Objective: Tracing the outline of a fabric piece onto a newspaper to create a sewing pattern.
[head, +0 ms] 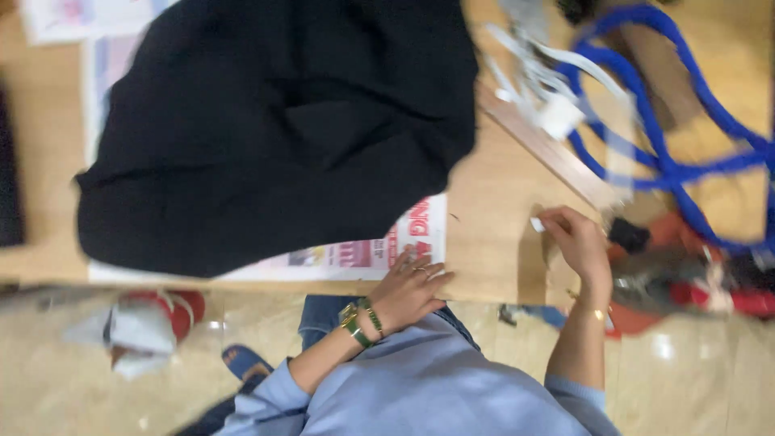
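Wooden worktop (492, 242) fills the upper part of the view, with a shiny tiled floor (64, 379) below it. Black cloth (274, 121) lies spread over newspaper (404, 242) across the middle of the worktop. It looks laid out flat and not yet marked or cut, as far as the blurred view shows, so the work on it seems barely begun.

The left hand (408, 291) rests flat on the worktop edge, fingers (428, 278) released and spread, touching the newspaper, with the cloth near it at about 11 o'clock. The right hand (577, 242) sits well apart from the cloth, at 3 o'clock of it, its fingers grasping a small white piece (537, 224), perhaps chalk, though it is too small to tell.

A blue rope (670, 169) and a white strap (541, 81) lie at 1 o'clock of the right hand
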